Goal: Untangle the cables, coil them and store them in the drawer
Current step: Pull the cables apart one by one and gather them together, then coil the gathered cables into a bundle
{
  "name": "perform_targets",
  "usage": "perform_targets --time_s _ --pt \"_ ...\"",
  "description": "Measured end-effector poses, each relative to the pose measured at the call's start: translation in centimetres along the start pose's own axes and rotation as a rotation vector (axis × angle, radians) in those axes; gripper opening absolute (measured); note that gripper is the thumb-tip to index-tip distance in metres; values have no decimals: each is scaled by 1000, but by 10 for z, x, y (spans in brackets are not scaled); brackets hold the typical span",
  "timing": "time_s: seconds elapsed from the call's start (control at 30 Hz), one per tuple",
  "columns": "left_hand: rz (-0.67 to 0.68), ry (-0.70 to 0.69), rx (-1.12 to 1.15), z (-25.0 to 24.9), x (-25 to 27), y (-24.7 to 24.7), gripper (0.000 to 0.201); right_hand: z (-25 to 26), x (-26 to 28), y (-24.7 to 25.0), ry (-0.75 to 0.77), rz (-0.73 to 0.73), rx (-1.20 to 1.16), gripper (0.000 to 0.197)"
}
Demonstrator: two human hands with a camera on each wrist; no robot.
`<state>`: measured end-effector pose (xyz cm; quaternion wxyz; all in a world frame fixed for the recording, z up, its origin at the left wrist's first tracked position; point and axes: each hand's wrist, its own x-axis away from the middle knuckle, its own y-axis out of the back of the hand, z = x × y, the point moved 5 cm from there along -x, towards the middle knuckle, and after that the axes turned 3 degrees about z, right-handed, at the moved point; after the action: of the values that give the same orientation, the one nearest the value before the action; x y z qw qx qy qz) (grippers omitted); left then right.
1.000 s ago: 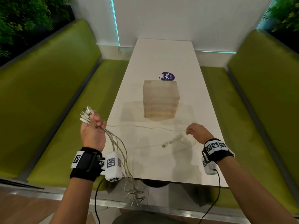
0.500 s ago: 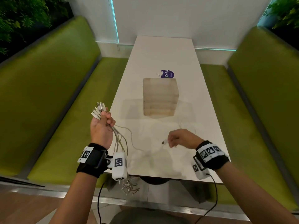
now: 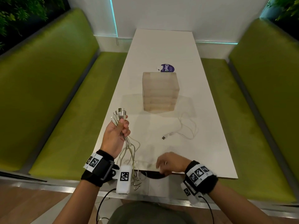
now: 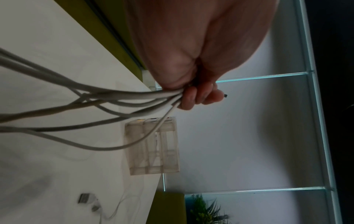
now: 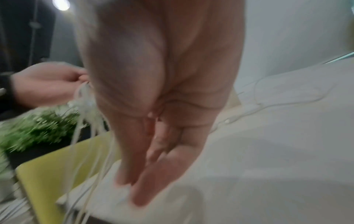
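My left hand (image 3: 120, 129) is raised over the table's left edge and grips a bundle of white cables (image 3: 129, 147). Their plugs (image 3: 119, 115) stick up above the fist, and the loose ends hang below the table's front edge. In the left wrist view my fingers (image 4: 197, 97) curl round the cables (image 4: 114, 97). My right hand (image 3: 160, 165) hovers at the front edge, blurred, its fingers (image 5: 141, 178) straight and holding nothing. One more white cable (image 3: 186, 128) lies loose on the table, with its plugs (image 3: 164, 137) at its left end. The translucent drawer box (image 3: 160, 92) stands mid-table.
A purple sticker (image 3: 167, 68) lies behind the box. The white table (image 3: 161, 46) runs away from me between two green benches (image 3: 53, 88) and ends at a white wall. A plant (image 5: 28, 130) shows beyond the left bench in the right wrist view.
My right hand has let go of the loose cable and pulled back to the table's front edge. My left hand has moved right, over the table, still holding the bundle.
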<state>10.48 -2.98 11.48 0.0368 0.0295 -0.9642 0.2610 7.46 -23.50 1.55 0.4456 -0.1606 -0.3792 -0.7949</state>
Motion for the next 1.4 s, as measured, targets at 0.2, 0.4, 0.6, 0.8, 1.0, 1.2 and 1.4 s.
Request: perform_targets --time_s 0.2,0.4,0.6,0.8,1.0,1.2,1.4 --pt "-33 90 58 17 6 -8 24 -35 -25 69 -120 -525 265 47" --pt "-10 125 -17 23 2 -13 13 -48 -32 81 -207 -651 398 23" --pt "-52 122 -45 30 -5 -16 13 -28 -13 90 -49 -733 -37 8" --pt "-64 94 -94 44 -12 -33 14 48 19 98 286 -758 -536 8" --pt "23 96 -102 45 -10 -40 7 74 18 93 349 -730 -577 6" --pt "27 69 -33 43 -11 -37 8 81 9 83 339 -652 -535 3" --pt "-32 141 -54 43 -14 -31 15 86 10 77 342 -590 -516 6"
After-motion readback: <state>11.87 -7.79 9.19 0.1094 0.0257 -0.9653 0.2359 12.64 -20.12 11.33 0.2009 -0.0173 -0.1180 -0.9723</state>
